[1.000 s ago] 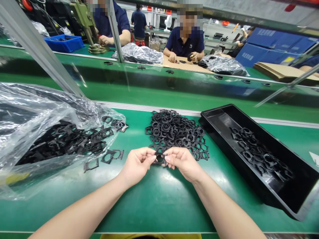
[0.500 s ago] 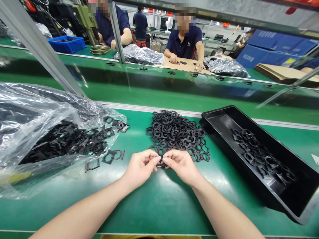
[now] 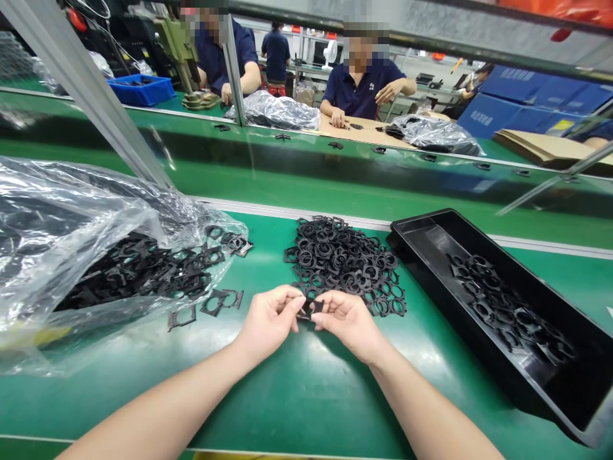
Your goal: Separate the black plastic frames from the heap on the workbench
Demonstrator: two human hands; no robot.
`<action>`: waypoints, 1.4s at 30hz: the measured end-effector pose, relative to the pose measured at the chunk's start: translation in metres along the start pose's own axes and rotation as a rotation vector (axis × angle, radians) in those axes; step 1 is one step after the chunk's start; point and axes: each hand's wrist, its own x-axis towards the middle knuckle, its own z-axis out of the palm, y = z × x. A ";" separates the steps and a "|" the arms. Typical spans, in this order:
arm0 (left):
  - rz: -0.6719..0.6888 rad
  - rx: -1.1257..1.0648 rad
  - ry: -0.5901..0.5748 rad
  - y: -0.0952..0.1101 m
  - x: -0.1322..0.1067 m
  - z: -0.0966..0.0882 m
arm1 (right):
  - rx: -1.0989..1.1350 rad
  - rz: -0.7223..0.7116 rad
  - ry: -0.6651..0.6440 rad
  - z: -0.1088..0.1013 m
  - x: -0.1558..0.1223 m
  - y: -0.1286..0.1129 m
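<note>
My left hand (image 3: pixel 268 319) and my right hand (image 3: pixel 349 322) meet over the green bench, both pinching one small black plastic ring part (image 3: pixel 309 308) between thumbs and fingertips. Just beyond them lies a heap of the same black ring parts (image 3: pixel 342 262). A clear plastic bag (image 3: pixel 71 236) on the left spills more of these parts, and a few loose pieces (image 3: pixel 220 300) lie near its mouth. On the right a black tray (image 3: pixel 431 227) holds several of the parts.
A slanted metal post (image 3: pixel 96 96) rises at the left, behind the bag. Beyond a green conveyor (image 3: pixel 335 172), other people in dark blue shirts work at a bench with bags, cardboard and a blue bin (image 3: pixel 141 89).
My hands have stayed together on the black part and turned it slightly. The view has shifted a little downward. A person across the conveyor has raised one hand.
</note>
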 end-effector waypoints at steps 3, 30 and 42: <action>0.211 0.156 0.006 0.001 -0.001 -0.003 | -0.287 -0.328 0.093 -0.002 -0.002 -0.002; 0.864 0.468 0.213 -0.002 -0.002 -0.008 | -0.885 -1.114 0.230 -0.005 -0.010 -0.003; 0.708 0.608 0.148 -0.019 0.002 -0.010 | -0.157 -0.575 0.966 -0.057 0.017 -0.020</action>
